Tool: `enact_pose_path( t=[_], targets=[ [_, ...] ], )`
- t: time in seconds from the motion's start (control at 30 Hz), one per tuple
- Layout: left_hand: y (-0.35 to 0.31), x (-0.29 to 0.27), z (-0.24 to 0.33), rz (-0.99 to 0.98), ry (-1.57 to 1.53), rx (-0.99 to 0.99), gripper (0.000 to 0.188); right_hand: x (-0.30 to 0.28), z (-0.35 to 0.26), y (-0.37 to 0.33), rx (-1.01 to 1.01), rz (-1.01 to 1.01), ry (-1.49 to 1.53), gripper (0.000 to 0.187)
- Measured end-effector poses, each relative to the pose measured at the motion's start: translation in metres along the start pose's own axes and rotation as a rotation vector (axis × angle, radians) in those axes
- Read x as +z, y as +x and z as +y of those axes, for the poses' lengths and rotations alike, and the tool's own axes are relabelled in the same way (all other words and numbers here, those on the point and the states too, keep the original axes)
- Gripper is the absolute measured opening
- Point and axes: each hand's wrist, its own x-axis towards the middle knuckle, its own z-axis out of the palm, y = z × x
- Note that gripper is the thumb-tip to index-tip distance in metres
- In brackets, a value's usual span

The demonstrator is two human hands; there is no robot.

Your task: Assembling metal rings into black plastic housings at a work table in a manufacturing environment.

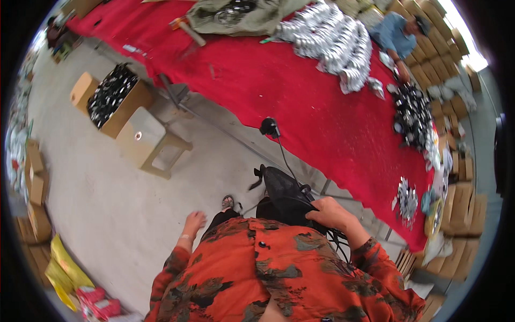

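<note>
At 10 o'clock from the right hand (333,213): black fabric bag (284,189), long axis 10-to-4, grip clasping its edge. Left hand (195,221) farther, released, loosely curled.

Left hand (193,223) has room leftward, while a black bag (284,187) crowds the right hand (329,213)

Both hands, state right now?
Left hand: loosely curled, nothing visible in it; open or closed can't be told.
Right hand: closed, holding the bag.
</note>
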Motion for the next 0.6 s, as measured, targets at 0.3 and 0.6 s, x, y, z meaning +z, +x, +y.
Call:
enact_pose_path(
  t=[0.3, 0.6],
  targets=[
    [0.036, 0.168, 0.127, -0.578, 0.548, 0.34, 0.026, 0.069, 0.064, -0.112, 0.034, 0.184, 0.28, 0.031],
    [0.175, 0.128, 0.018, -0.666, 1.715, 0.69, 0.043, 0.21, 0.167, -0.216, 0.395, 0.405, 0.576, 0.034]
  ],
)
